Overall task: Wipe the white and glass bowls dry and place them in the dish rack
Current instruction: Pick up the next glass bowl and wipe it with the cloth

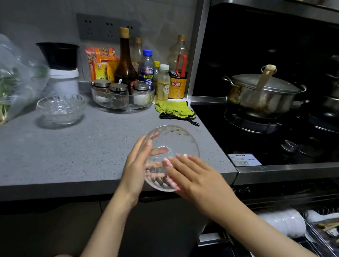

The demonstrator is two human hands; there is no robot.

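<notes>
The left hand point(136, 166) is gripping the tilted glass bowl point(175, 140), steadying it. The right hand point(197, 179) is pressing straight fingers point(182, 161) against it, likely to wipe.

I note dim light: counter point(64, 151) palest at 9 o'clock, hob point(283, 139) black at 3, held glass bowl point(174, 140) glinting, edges bowed.

Both my forearms are bare, the left seen at 6 o'clock, the right at 4 o'clock. On my right hand point(197, 175) the fingers point(184, 161) carry long nails painted pale pink with whitish tips.
</notes>
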